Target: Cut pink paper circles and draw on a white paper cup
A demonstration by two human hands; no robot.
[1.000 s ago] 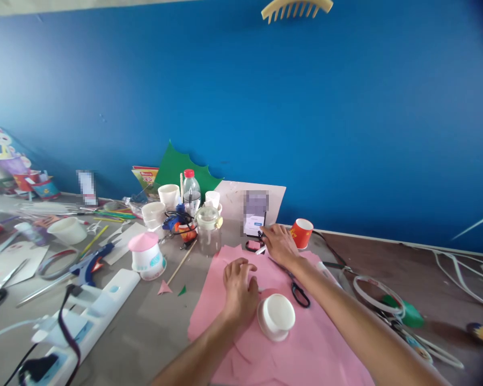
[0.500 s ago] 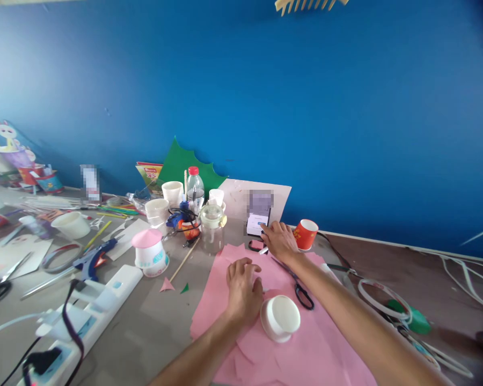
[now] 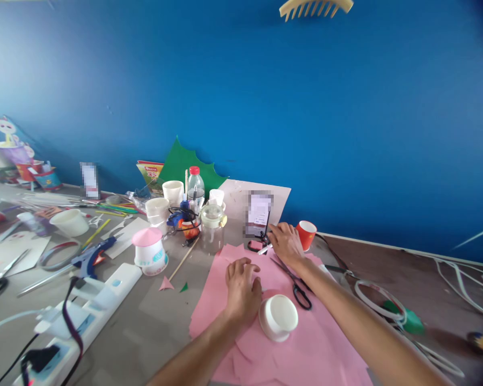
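My left hand (image 3: 243, 289) rests on the pink paper (image 3: 217, 316) with its fingers loosely bent and apart, nothing in them. Just to its right stands a white paper cup (image 3: 280, 316), which looks joined to another white piece. My right hand (image 3: 286, 244) reaches forward, fingers apart, close to the right side of a propped-up phone (image 3: 260, 214) with a partly blurred screen. Below that hand are a white stick-like piece (image 3: 264, 249) and scissors (image 3: 301, 296) with black handles, partly under my forearm. A red paper cup (image 3: 306, 235) stands right beside the hand.
Left of the paper are a pink-roofed cup (image 3: 148, 252), a glass jar (image 3: 212, 230) and a wooden stick (image 3: 184, 261). A power strip (image 3: 104, 305) with plugs and a blue glue gun (image 3: 90, 260) lie farther left. Cables and a white ring (image 3: 380, 297) lie at right.
My right hand has drawn back slightly to the right, its fingertip off the phone screen. The screen now shows a different, lighter page. My left hand has stayed in place.
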